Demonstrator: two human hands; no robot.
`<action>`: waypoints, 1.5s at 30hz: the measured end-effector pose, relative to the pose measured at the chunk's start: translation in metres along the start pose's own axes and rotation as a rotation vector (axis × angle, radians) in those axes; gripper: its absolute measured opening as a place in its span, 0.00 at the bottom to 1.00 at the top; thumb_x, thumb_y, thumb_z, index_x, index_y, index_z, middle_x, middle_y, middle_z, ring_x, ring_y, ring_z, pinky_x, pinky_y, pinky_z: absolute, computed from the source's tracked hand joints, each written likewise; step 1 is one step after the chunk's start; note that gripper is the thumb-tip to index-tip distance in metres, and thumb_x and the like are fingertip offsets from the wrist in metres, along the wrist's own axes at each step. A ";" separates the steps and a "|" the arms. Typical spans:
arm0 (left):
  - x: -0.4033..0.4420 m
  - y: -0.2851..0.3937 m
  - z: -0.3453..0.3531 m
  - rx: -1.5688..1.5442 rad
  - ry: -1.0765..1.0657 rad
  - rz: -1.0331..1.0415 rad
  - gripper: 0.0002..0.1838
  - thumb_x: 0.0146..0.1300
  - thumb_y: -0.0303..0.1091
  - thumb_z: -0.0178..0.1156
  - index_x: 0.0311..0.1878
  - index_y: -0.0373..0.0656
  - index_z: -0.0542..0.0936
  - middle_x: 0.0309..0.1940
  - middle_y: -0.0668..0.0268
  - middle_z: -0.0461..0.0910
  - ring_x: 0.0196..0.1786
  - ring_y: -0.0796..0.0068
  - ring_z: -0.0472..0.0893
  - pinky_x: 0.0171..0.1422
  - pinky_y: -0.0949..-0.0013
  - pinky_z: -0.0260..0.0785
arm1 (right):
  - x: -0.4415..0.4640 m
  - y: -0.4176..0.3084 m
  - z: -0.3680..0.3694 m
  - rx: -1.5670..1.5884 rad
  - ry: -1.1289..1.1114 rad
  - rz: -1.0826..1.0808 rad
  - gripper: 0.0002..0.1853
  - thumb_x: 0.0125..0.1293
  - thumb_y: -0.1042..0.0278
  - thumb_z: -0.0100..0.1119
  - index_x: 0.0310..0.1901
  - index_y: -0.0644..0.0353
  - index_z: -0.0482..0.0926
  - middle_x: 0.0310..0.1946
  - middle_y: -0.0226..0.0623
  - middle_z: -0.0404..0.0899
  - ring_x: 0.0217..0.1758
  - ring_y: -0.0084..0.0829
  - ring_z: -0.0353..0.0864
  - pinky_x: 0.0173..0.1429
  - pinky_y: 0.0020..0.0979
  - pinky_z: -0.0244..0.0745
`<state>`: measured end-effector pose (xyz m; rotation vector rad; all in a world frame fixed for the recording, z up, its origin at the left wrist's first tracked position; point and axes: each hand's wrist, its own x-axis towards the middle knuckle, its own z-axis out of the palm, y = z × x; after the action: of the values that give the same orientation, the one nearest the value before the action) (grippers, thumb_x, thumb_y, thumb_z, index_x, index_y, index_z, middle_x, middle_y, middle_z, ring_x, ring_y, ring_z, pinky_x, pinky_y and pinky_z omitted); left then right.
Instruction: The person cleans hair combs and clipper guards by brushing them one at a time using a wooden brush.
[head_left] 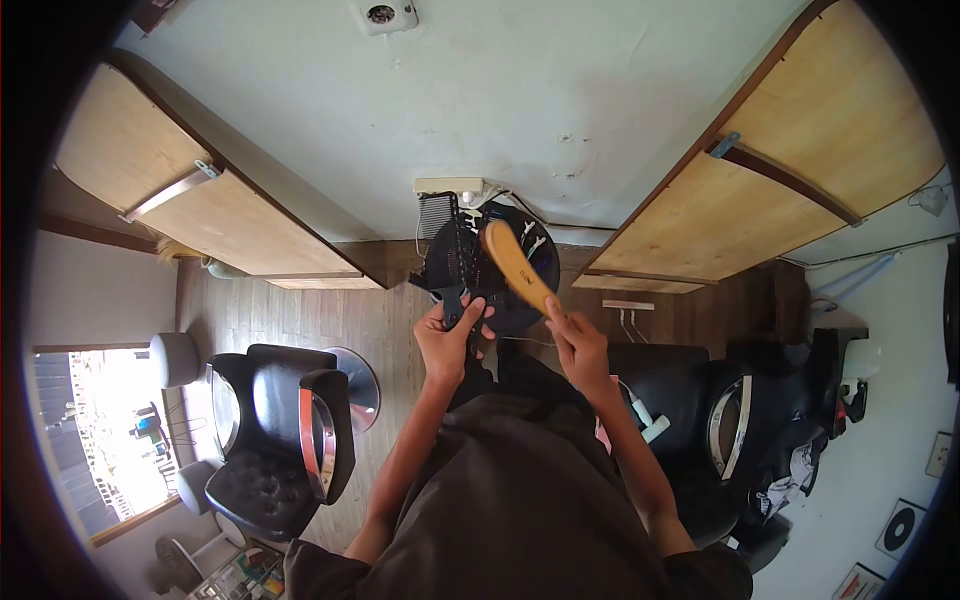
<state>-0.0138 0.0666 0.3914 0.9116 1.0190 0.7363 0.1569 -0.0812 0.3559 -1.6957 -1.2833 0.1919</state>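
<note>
My left hand (446, 338) is closed around the dark handle of a black wide-toothed comb (438, 216), whose long teeth point left. My right hand (580, 350) grips the lower end of a curved wooden brush (520, 270). Its smooth back with small dark lettering faces me, and its bristles are mostly hidden. Both tools are held above a round black tray (532, 318) by the wall. White-and-dark clips (534, 242) and other small dark items lie on the tray, partly covered by my hands and the tools.
A white power strip (448, 186) with cords is on the wall behind the tray. Wooden panels (210, 200) (740, 190) stand at both sides. A black salon chair (275, 430) is on my left, another (660, 390) on my right with a white hair dryer (652, 428) on it.
</note>
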 end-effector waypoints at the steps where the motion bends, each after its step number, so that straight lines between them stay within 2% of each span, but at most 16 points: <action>1: 0.003 -0.001 -0.001 -0.008 0.010 0.019 0.12 0.70 0.30 0.73 0.51 0.34 0.85 0.37 0.55 0.91 0.24 0.76 0.86 0.19 0.75 0.69 | -0.007 0.000 -0.002 0.009 -0.059 0.002 0.30 0.73 0.80 0.65 0.74 0.47 0.79 0.37 0.42 0.83 0.34 0.36 0.86 0.40 0.33 0.80; 4: 0.004 -0.006 -0.004 -0.014 0.019 0.035 0.13 0.70 0.30 0.73 0.51 0.33 0.85 0.37 0.55 0.91 0.25 0.77 0.86 0.20 0.75 0.69 | -0.021 -0.002 -0.009 0.016 -0.121 0.001 0.30 0.72 0.79 0.67 0.74 0.45 0.79 0.37 0.41 0.83 0.33 0.36 0.86 0.39 0.34 0.80; 8: -0.004 -0.001 0.002 -0.005 0.028 0.019 0.13 0.70 0.30 0.73 0.52 0.33 0.85 0.37 0.56 0.91 0.25 0.78 0.86 0.20 0.76 0.70 | -0.011 0.006 -0.011 0.035 -0.079 0.003 0.30 0.72 0.78 0.67 0.74 0.44 0.79 0.37 0.40 0.83 0.34 0.36 0.87 0.39 0.34 0.80; 17: -0.008 0.007 -0.011 -0.027 -0.031 0.041 0.12 0.71 0.31 0.72 0.51 0.35 0.86 0.38 0.55 0.91 0.25 0.78 0.86 0.20 0.76 0.70 | 0.026 -0.015 0.011 0.048 -0.047 -0.015 0.29 0.73 0.80 0.65 0.73 0.48 0.80 0.38 0.40 0.84 0.39 0.33 0.91 0.41 0.31 0.82; 19: -0.011 0.007 -0.013 -0.009 -0.041 0.028 0.11 0.71 0.31 0.72 0.51 0.35 0.86 0.38 0.56 0.91 0.25 0.78 0.86 0.20 0.76 0.71 | 0.035 -0.022 0.023 0.103 0.081 -0.069 0.30 0.71 0.81 0.68 0.73 0.50 0.80 0.32 0.41 0.81 0.30 0.29 0.78 0.37 0.28 0.75; 25: -0.019 0.006 -0.024 0.035 -0.099 0.011 0.11 0.71 0.31 0.73 0.50 0.36 0.86 0.38 0.56 0.91 0.24 0.77 0.86 0.19 0.76 0.71 | 0.048 -0.041 0.039 -0.033 0.108 0.072 0.30 0.72 0.82 0.65 0.74 0.50 0.79 0.34 0.42 0.82 0.32 0.30 0.81 0.38 0.28 0.76; 28: -0.020 0.007 -0.031 0.034 -0.100 -0.006 0.11 0.70 0.31 0.73 0.50 0.35 0.86 0.38 0.55 0.92 0.24 0.77 0.86 0.19 0.76 0.70 | 0.044 -0.047 0.049 -0.018 0.147 0.021 0.30 0.73 0.80 0.64 0.75 0.47 0.77 0.37 0.41 0.81 0.32 0.33 0.83 0.39 0.32 0.78; 32: -0.018 0.013 -0.039 0.010 -0.087 -0.018 0.13 0.70 0.31 0.73 0.51 0.34 0.86 0.38 0.55 0.92 0.24 0.77 0.86 0.19 0.76 0.70 | 0.013 -0.051 0.056 -0.071 0.143 0.061 0.30 0.73 0.80 0.64 0.75 0.47 0.78 0.38 0.41 0.81 0.32 0.36 0.83 0.40 0.33 0.79; 38: -0.004 0.026 -0.053 0.002 -0.040 -0.021 0.14 0.70 0.31 0.73 0.53 0.33 0.85 0.37 0.56 0.91 0.25 0.77 0.86 0.19 0.76 0.71 | -0.029 -0.061 0.043 -0.073 0.031 0.075 0.29 0.73 0.80 0.64 0.75 0.52 0.77 0.35 0.42 0.80 0.34 0.36 0.83 0.40 0.33 0.79; 40: 0.001 0.025 -0.055 0.004 -0.047 -0.006 0.14 0.71 0.32 0.73 0.53 0.34 0.85 0.37 0.57 0.91 0.25 0.78 0.86 0.19 0.76 0.71 | -0.036 -0.064 0.042 -0.018 -0.002 0.088 0.30 0.73 0.83 0.63 0.76 0.56 0.75 0.30 0.41 0.76 0.29 0.30 0.77 0.35 0.29 0.73; 45: -0.002 0.020 -0.047 0.035 -0.041 -0.008 0.14 0.71 0.33 0.72 0.54 0.35 0.86 0.38 0.57 0.91 0.26 0.78 0.87 0.19 0.75 0.72 | -0.026 -0.071 0.062 -0.011 0.107 0.114 0.31 0.74 0.83 0.62 0.77 0.56 0.74 0.30 0.40 0.75 0.29 0.30 0.77 0.37 0.29 0.73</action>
<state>-0.0604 0.0873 0.3991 0.9485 1.0012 0.6929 0.0605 -0.0671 0.3664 -1.7654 -1.1121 0.1590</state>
